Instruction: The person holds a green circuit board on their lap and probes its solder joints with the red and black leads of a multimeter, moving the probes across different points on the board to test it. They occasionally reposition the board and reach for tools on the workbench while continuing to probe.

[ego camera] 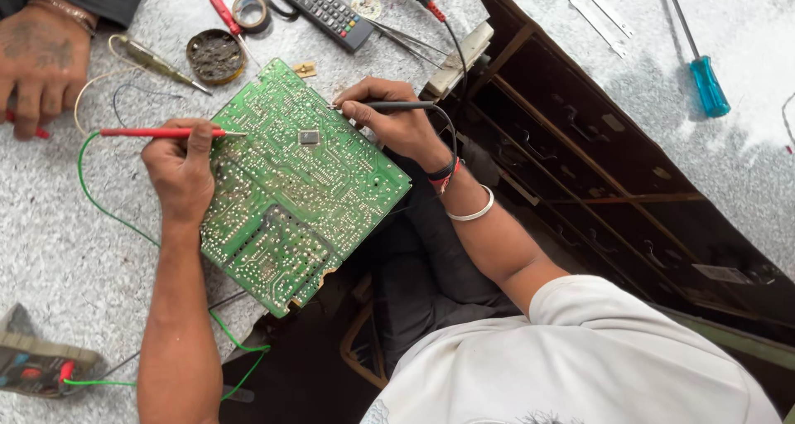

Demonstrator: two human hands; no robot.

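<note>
With the left hand [178, 171] pinching a red probe [161, 132] and the right hand [397, 122] a black probe [397, 106] on the green circuit board [298, 184], either tip could slip and bridge neighbouring solder points.

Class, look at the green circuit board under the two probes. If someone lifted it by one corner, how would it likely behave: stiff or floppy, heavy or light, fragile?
The circuit board lies flat and thin with straight edges, so it would probably stay stiff and feel light. Its face is crowded with small solder points and a chip, so it is likely fragile to scraping. One corner overhangs the dark gap, so a push might tip it.
</note>
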